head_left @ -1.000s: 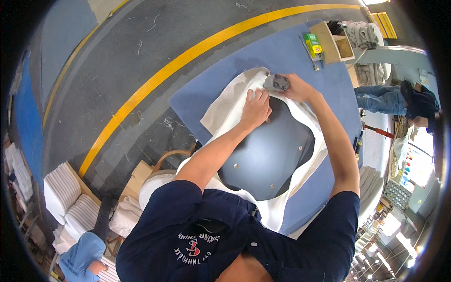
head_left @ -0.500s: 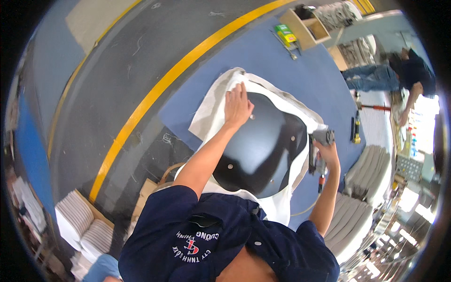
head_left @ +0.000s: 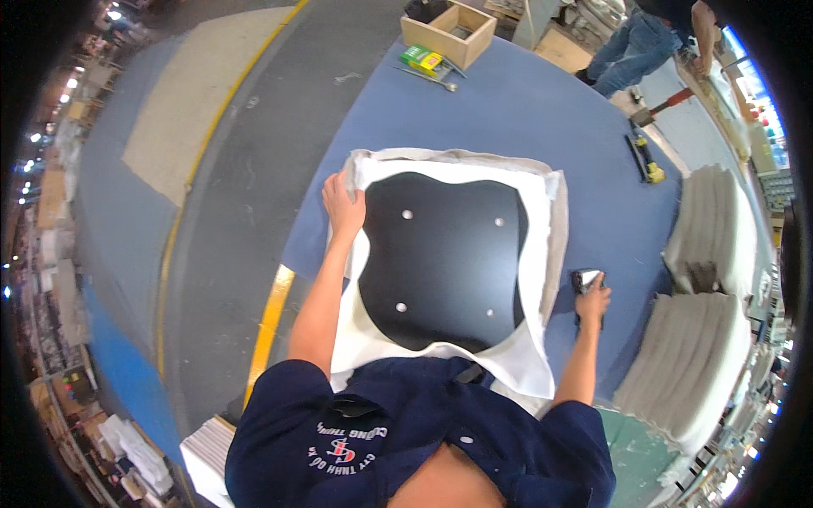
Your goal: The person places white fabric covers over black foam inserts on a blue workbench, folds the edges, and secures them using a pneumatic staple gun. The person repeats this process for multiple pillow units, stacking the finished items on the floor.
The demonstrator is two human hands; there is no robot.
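A black wavy-edged panel [head_left: 449,254] with several small round holes lies on a blue table. White fabric [head_left: 537,220] surrounds it, its edges folded up over the rim, with a greyish layer [head_left: 556,245] along the outside. My left hand [head_left: 343,207] is at the far left corner, fingers closed over the fabric's edge. To the right of the panel, apart from it, my right hand [head_left: 594,298] grips a staple gun [head_left: 586,279], whose lower part is hidden by the hand.
Stacked pale cushion-like pieces [head_left: 682,356] line the right side. A wooden box [head_left: 449,32], a green-yellow packet [head_left: 423,59] and a screwdriver-like tool [head_left: 432,80] sit at the table's far end. A yellow-black tool [head_left: 645,159] lies far right; another person [head_left: 635,51] stands beyond.
The panel and fabric now sit squarer in view. My left hand has shifted left along the fabric to its corner. My right hand has drawn the staple gun away from the fabric's right edge.
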